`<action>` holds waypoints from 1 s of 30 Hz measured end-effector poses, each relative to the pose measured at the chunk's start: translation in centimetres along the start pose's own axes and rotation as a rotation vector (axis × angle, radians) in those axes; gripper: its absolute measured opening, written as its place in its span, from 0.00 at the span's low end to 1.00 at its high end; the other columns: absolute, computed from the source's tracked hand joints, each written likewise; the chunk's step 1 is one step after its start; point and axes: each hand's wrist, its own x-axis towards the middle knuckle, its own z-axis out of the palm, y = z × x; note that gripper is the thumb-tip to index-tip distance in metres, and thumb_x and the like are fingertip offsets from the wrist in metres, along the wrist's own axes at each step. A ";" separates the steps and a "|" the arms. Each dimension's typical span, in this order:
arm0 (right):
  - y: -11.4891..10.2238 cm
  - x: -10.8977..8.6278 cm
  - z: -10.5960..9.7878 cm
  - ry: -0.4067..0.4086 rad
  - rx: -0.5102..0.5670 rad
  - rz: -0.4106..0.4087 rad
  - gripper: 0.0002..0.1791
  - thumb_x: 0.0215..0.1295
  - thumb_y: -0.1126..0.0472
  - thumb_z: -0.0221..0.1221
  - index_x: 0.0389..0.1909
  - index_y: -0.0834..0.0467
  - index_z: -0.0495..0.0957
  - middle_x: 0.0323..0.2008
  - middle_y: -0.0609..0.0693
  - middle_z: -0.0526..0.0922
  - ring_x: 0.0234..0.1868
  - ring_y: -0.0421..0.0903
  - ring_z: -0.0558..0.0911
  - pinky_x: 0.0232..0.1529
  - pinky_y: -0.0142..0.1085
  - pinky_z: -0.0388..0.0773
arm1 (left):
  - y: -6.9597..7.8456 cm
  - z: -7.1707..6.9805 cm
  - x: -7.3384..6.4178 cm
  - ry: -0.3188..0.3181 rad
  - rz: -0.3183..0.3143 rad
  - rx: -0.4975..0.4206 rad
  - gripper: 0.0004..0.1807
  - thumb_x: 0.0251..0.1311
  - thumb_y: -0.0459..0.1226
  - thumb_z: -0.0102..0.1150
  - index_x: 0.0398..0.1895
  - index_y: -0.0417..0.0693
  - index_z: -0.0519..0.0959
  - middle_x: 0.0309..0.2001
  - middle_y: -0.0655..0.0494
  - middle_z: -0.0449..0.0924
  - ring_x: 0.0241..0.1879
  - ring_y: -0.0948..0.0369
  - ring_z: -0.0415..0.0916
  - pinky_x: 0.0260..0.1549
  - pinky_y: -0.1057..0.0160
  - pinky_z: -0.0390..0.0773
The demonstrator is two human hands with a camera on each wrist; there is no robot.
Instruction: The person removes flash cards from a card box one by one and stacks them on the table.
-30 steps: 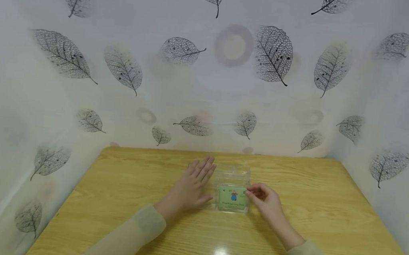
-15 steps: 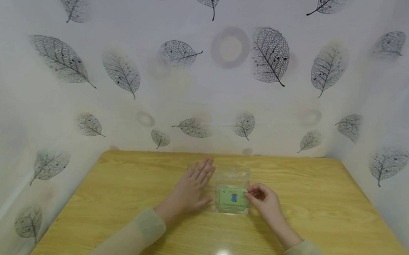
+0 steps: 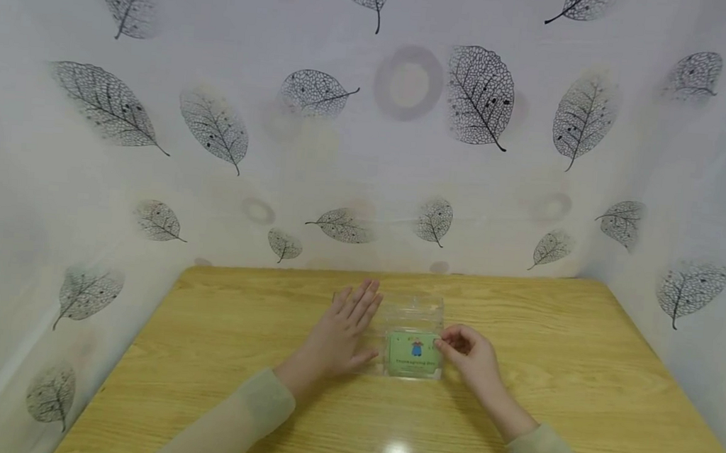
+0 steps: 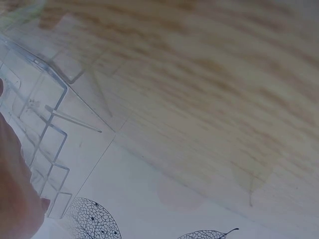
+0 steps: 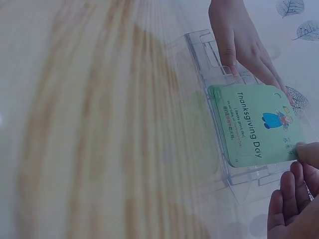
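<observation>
Green, round-cornered printed card [image 5: 249, 129] sits over the clear, stepped plastic rack [image 3: 414, 307], barely shifted this past second (we'd call work paused); right hand [image 3: 473, 357] pinches its corner, straight-fingered left hand [image 3: 338, 335] rests on rack, yellow wooden bench [image 3: 234, 316] below.

**Indoors, a Desk Corner Wrapped in Leaves**

A pale yellow, wood-grained table with a glossy top [image 3: 582, 365] fills a small indoor nook, seemingly a home or study corner; which of the two cannot be told. Behind the table and along both its sides rises a whitish wall covering [image 3: 368, 163], printed with black-veined skeleton leaves [image 3: 480, 97] and faint mauve rings [image 3: 408, 83]. Near the table's middle, a pale green, round-cornered paper card [image 5: 249, 129] reading "Thanksgiving Day" suits a study desk more than a kitchen or workshop.
</observation>
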 end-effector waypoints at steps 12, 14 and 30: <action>-2.9 -0.9 -0.3 -0.006 0.013 0.031 0.08 0.61 0.63 0.62 0.36 0.64 0.79 0.33 0.56 0.80 0.32 0.39 0.75 0.33 0.27 0.76 | 0.0 0.2 -0.1 0.004 0.006 0.011 0.54 0.59 0.71 0.22 0.74 0.40 0.33 0.75 0.41 0.26 0.74 0.47 0.28 0.72 0.49 0.38; -2.1 -0.7 -0.3 -0.008 0.017 0.040 0.09 0.61 0.60 0.63 0.36 0.63 0.80 0.33 0.54 0.81 0.32 0.38 0.75 0.33 0.27 0.76 | 0.0 0.2 -0.2 0.000 0.006 0.005 0.54 0.59 0.71 0.23 0.74 0.40 0.33 0.75 0.41 0.25 0.74 0.47 0.27 0.72 0.49 0.37; -0.8 0.3 -0.1 0.023 0.008 0.045 0.14 0.61 0.54 0.62 0.38 0.62 0.81 0.36 0.55 0.82 0.34 0.38 0.77 0.36 0.27 0.76 | -0.1 0.2 0.0 0.009 0.003 -0.023 0.54 0.59 0.71 0.26 0.74 0.39 0.33 0.75 0.41 0.25 0.74 0.47 0.28 0.72 0.49 0.38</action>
